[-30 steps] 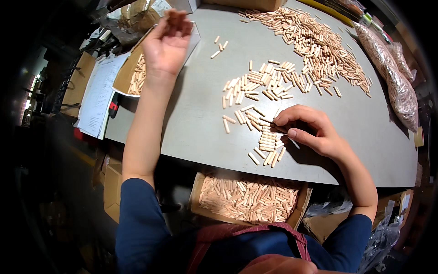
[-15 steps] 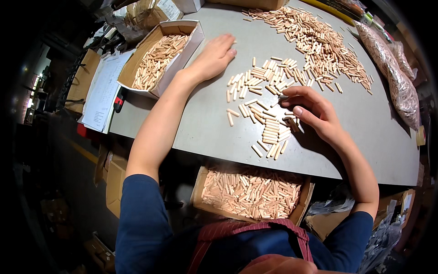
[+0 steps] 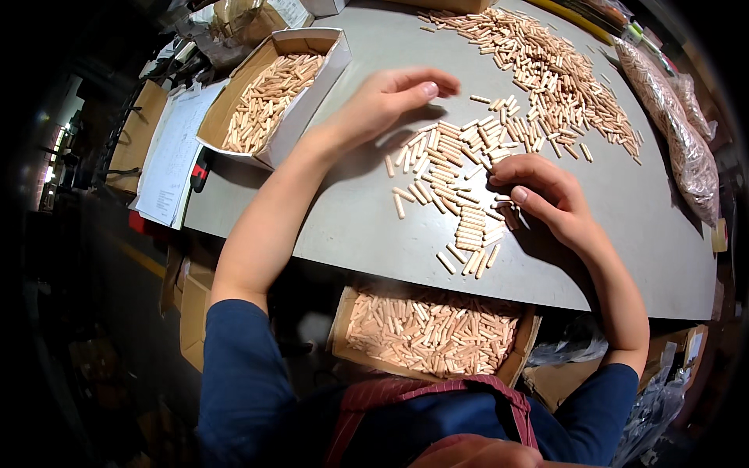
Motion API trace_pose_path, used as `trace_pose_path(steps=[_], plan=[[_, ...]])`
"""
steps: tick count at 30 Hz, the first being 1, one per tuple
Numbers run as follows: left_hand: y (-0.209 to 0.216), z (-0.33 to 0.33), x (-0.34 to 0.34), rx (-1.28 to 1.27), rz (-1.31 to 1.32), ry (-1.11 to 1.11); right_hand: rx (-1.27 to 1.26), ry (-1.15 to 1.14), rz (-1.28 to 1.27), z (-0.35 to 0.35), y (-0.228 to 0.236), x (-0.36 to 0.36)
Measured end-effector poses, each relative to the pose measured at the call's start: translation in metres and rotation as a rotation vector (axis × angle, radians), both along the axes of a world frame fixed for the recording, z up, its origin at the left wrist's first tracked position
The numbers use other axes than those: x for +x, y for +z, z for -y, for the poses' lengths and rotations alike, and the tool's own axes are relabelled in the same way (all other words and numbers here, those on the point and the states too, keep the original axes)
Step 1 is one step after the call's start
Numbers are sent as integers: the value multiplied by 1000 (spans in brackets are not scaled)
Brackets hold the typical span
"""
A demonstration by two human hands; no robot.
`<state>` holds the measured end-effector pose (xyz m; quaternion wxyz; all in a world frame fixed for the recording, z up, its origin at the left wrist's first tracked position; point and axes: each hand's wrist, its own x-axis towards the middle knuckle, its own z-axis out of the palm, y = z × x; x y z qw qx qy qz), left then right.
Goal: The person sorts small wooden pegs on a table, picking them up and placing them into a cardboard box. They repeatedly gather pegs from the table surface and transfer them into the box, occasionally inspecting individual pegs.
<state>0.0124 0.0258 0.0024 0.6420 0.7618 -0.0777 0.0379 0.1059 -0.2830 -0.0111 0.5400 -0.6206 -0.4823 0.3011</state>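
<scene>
Many short wooden dowels lie scattered in a loose patch on the grey table. At the patch's upper left, my left hand hovers with bent fingers and the thumb apart, gripping nothing visible. My right hand rests at the patch's right side. Its fingers curl over some dowels, and a gap shows between thumb and forefinger; what lies under the palm is partly hidden. Farther back a dense heap of dowels spreads to the right.
A white cardboard box with dowels stands left of my left forearm. Below the table's front edge sits an open brown box of dowels. Papers and a red-black tool lie left; a clear bag of dowels lies right.
My left hand has moved right toward the patch, its fingers now bent. My right hand has shifted slightly right. Some dowels at the patch's upper left have been pushed together and to the right.
</scene>
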Motion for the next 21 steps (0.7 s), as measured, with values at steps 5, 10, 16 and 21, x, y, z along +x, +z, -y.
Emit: trace_pose_path(steps=[5, 10, 16, 21], plan=[[13, -23, -4, 456, -74, 249, 2, -2, 141, 1, 0, 1], [22, -9, -16, 787, 133, -157, -10, -12, 171, 2, 2, 1], [20, -1, -23, 904, 133, -213, -1, -2, 249, 1, 6, 1], [19, 6, -25, 983, 272, -207, 9, 16, 286, 1, 5, 1]])
